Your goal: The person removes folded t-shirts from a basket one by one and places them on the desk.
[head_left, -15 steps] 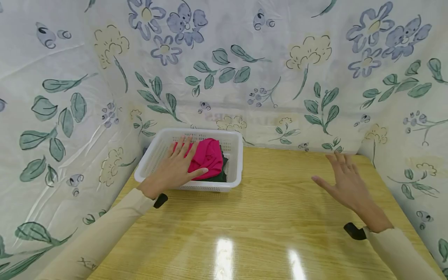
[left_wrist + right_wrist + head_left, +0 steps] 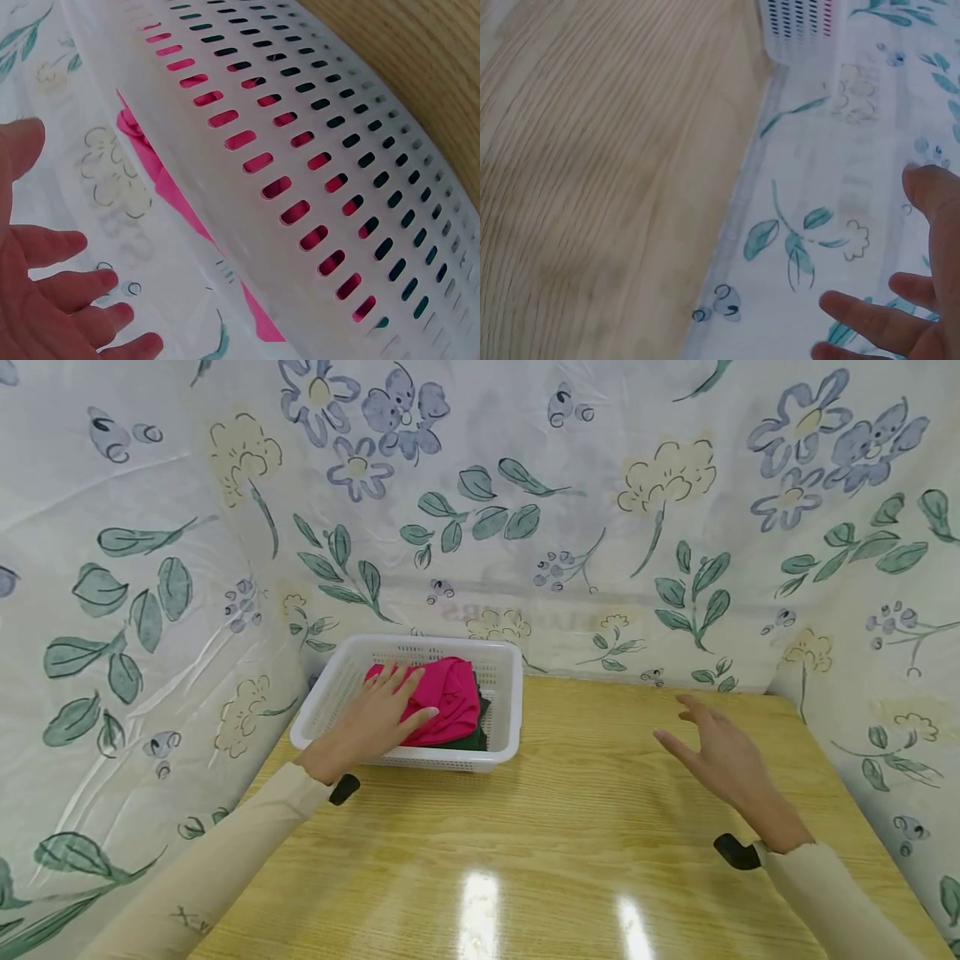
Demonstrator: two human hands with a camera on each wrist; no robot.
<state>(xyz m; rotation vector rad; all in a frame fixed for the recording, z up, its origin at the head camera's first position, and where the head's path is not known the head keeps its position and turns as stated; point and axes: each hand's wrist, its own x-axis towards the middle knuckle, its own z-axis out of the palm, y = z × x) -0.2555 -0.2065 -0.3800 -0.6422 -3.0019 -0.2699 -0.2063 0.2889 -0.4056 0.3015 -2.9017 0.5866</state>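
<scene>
In the head view a white slotted plastic basket [image 2: 507, 714] stands at the back left of the table. A crumpled pink cloth [image 2: 450, 697] lies in it on top of a dark green cloth [image 2: 468, 742]. Above the basket's left part is my left hand [image 2: 367, 718], its fingers spread and holding nothing. The left wrist view shows those fingers [image 2: 71, 289] apart from the basket's rim, with pink cloth [image 2: 169, 191] rising a little past it. My right hand [image 2: 723, 756] hovers over the right side of the table, fingers loosely extended and empty.
The wooden table [image 2: 570, 827] has bright light reflections near the front. White sheeting [image 2: 585, 527] with a flower and leaf print hangs behind it and along both sides. Each wrist wears a black band piece [image 2: 737, 852] below a cream sleeve.
My right hand has moved slightly left and its fingers have bent a bit. The left hand has shifted slightly toward me over the basket. The basket and cloths stay put.
</scene>
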